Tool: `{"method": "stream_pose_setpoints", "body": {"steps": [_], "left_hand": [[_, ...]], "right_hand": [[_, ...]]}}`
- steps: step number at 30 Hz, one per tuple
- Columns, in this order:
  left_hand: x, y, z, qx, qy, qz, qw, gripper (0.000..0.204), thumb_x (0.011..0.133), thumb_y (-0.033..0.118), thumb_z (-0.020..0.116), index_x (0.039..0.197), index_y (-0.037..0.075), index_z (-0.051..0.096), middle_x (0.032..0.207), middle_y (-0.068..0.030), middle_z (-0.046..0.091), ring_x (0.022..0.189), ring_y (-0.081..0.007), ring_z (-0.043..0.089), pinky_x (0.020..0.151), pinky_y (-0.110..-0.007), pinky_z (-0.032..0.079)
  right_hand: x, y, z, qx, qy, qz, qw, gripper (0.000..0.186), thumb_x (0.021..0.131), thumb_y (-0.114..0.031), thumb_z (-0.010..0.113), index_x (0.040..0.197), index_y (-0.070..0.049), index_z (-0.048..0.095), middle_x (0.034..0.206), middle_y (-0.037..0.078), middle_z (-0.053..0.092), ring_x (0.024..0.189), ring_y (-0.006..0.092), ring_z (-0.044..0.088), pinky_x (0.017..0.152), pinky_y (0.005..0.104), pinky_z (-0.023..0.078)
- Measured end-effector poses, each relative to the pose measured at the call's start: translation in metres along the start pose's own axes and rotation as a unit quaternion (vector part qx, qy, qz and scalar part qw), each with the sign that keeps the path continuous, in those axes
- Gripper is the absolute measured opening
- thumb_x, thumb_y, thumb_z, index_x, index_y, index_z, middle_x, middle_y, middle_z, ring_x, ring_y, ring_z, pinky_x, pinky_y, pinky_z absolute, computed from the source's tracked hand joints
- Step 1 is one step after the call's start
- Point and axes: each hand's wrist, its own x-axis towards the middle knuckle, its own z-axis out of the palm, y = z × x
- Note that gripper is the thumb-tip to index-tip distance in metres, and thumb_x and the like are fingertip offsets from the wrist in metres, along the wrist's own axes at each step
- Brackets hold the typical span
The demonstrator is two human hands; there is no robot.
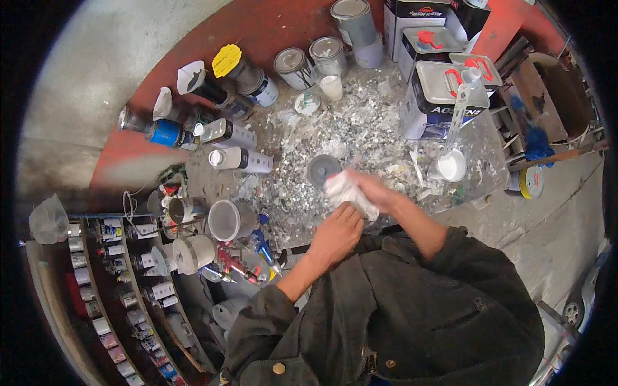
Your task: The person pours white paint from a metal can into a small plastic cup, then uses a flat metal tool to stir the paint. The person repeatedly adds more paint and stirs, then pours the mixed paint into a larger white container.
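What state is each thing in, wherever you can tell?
Cloth: bunched
Right hand: closed on the cloth, blurred
Left hand: fingers curled, at the cloth
Grey disc: beside the cloth; lid or cup, unclear
Table: covered in pale flecks
White cup: upright, open
Bottle: upright, capped
Large can: upright
Red spray gun: not held
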Motion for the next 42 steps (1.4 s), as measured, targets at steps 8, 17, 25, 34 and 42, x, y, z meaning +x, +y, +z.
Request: {"method": "stream_pose_setpoints", "body": {"steps": [8,17,25,34,42], "left_hand": [[0.001,-0.009,-0.016,-0.366,0.032,0.026,0.930,0.019,0.081,0.019,0.077,0.099,0.015,0.082,0.098,-0.0111,0.077,0.089,-0.0328,0.072,0.083,-0.043,0.056],[-0.036,-0.017,-0.017,-0.714,-0.044,-0.067,0.696,0.042,0.090,0.023,0.078,0.127,0.005,0.072,0.116,-0.0140,0.076,0.111,-0.0261,0.072,0.104,-0.044,0.051],[-0.060,-0.039,-0.015,-0.924,0.366,-0.044,0.104,0.089,0.096,0.068,0.051,0.159,0.007,0.033,0.167,-0.0199,0.024,0.156,-0.0329,0.021,0.127,-0.053,0.017],[-0.018,0.004,-0.049,-0.926,0.224,-0.149,0.265,0.104,0.093,0.085,0.019,0.164,0.008,0.022,0.166,-0.0222,0.026,0.156,-0.0314,0.022,0.128,-0.048,0.012],[-0.034,0.033,-0.037,-0.901,0.087,-0.022,0.425,0.104,0.093,0.084,0.011,0.164,0.008,0.020,0.167,-0.0175,0.028,0.155,-0.0319,0.025,0.127,-0.048,0.015]], "right_hand": [[-0.009,0.031,0.015,-0.412,0.103,-0.166,0.890,0.068,0.103,-0.052,0.053,0.065,0.005,0.055,0.057,0.009,0.047,0.056,0.0170,0.042,0.053,0.0411,0.040],[-0.010,0.037,0.015,-0.526,-0.022,-0.328,0.784,0.050,0.106,-0.036,0.052,0.077,0.002,0.067,0.065,0.020,0.062,0.055,0.0355,0.058,0.054,0.0424,0.047],[-0.027,-0.014,0.019,-0.279,0.218,-0.391,0.850,0.030,0.103,-0.025,0.059,0.116,0.000,0.067,0.098,0.014,0.074,0.078,0.0181,0.069,0.072,0.0323,0.054],[-0.001,0.012,0.039,-0.506,0.037,-0.528,0.681,0.041,0.100,-0.030,0.056,0.130,-0.003,0.063,0.136,0.019,0.063,0.125,0.0347,0.060,0.108,0.0449,0.044],[0.021,-0.016,-0.054,-0.451,0.281,-0.355,0.769,0.029,0.104,-0.024,0.053,0.106,0.000,0.070,0.108,0.017,0.072,0.099,0.0283,0.069,0.088,0.0386,0.052]]}}
